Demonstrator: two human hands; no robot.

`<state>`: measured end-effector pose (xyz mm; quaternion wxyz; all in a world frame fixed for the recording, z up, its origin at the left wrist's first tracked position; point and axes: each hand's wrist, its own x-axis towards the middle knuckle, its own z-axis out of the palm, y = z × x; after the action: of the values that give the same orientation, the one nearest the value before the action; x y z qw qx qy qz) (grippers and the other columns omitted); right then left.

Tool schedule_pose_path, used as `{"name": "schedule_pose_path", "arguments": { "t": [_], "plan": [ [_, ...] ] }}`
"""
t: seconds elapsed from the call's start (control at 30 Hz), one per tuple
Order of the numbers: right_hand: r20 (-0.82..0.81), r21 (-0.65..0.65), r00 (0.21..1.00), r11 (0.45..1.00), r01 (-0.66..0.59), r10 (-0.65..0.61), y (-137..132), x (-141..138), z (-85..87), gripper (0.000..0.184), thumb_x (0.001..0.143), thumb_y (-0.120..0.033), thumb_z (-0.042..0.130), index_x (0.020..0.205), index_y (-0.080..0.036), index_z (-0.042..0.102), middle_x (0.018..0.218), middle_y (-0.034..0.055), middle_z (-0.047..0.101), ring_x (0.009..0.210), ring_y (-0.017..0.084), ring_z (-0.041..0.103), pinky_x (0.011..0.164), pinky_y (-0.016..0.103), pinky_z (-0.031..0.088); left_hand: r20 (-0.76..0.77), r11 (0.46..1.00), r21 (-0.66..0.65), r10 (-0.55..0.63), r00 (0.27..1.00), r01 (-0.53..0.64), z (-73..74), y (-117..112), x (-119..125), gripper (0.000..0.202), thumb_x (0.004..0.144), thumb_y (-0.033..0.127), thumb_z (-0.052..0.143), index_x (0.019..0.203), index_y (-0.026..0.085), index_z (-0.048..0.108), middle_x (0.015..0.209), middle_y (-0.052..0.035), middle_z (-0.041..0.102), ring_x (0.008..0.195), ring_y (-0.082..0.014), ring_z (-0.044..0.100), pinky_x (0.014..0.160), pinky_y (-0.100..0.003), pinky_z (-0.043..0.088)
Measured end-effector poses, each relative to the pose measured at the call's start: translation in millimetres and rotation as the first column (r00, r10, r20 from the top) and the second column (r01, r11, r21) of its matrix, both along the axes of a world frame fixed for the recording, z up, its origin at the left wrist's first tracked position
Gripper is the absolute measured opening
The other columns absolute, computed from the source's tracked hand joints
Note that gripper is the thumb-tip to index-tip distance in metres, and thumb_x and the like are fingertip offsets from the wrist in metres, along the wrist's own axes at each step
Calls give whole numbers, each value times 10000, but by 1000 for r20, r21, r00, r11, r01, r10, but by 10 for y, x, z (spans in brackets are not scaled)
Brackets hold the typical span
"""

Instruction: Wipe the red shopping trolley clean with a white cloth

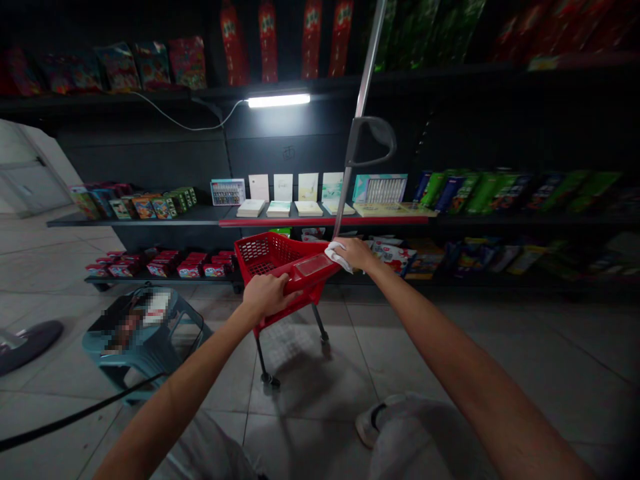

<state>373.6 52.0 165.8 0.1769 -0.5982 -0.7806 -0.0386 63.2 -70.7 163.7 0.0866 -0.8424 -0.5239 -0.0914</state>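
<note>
A small red shopping cart (260,250) on thin dark legs with casters stands in front of me. My left hand (267,295) is wrapped round the near left part of its handle bar. At the right end of that bar, my right hand (355,252) presses a crumpled white cloth (339,256) against the red plastic. A clear rectangular panel (311,265) is set into the bar between my hands. Rising from the cart's right corner is a metal pole (367,73) with a dark grey loop handle (373,141).
Dark shelves hold notebooks (283,188), boxed sets (381,188), snack bags (490,190) and red bottles (311,40). A lit tube lamp (279,101) hangs under the upper shelf. At left stand a blue-grey plastic stool (175,313) with things on it and a round dark base (30,343); a black cable (85,412) crosses nearby.
</note>
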Motion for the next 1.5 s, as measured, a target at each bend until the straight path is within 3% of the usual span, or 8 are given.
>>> {"name": "schedule_pose_path", "arguments": {
  "t": [0.5,0.7,0.8,0.9,1.03,1.17,1.3,1.5],
  "plan": [
    [-229,202,925,944,-261,304,-387,-354,-200,310,886,-274,445,1008,-216,724,1071,70,782,1026,231,705,949,297,490,45,994,15,-112,993,112,71,147,-1148,561,980,706,436,889,254,756,674,-78,708,671,-234,690,636,-289,386],
    [-256,224,909,935,-274,328,-479,-535,-208,276,880,-262,463,985,-230,716,1070,71,778,1025,238,699,947,312,486,135,992,38,-127,983,123,52,180,-1385,535,1007,624,429,792,245,739,684,-59,706,660,-199,656,620,-287,347],
    [-242,225,945,960,-167,221,-549,-640,-190,271,917,-280,447,949,-228,712,1023,74,783,996,238,703,892,296,474,199,992,123,-2,980,-23,4,121,-1260,550,1052,535,366,758,226,713,824,-71,735,775,-206,678,643,-294,378],
    [-192,198,979,980,-26,64,-651,-795,-122,275,951,-321,458,938,-234,718,1014,81,790,952,244,712,812,295,450,327,931,285,128,936,-227,-26,33,-880,375,1054,418,407,1082,230,731,1170,-94,731,1069,-253,671,759,-321,459],
    [-95,115,994,991,63,-52,-767,-1008,4,303,985,-366,465,979,-235,738,1035,92,798,939,253,728,763,301,428,280,937,308,79,957,-167,-1,-10,-153,400,1032,414,491,1352,216,627,1330,-124,678,1227,-291,605,993,-402,461],
    [-46,82,995,993,89,-86,-797,-1125,53,316,997,-353,454,984,-221,740,1027,104,797,931,248,731,769,298,422,171,965,236,77,982,-117,21,90,313,418,1073,435,404,1175,201,736,1178,-123,739,1131,-281,647,1019,-438,428],
    [-113,123,993,992,24,-10,-763,-1098,-36,274,974,-350,486,945,-216,723,1006,101,788,916,244,711,782,296,425,111,970,232,49,993,-73,27,175,317,465,1087,410,372,1072,209,792,1128,-120,751,1055,-262,669,934,-420,439],
    [-340,364,848,888,-281,407,-654,-936,-307,200,860,-240,461,840,-215,658,868,71,708,869,226,644,835,307,465,125,960,278,1,992,-36,17,147,141,456,1081,433,420,1032,224,823,1106,-90,774,1021,-240,682,928,-394,466]
  ]
}}
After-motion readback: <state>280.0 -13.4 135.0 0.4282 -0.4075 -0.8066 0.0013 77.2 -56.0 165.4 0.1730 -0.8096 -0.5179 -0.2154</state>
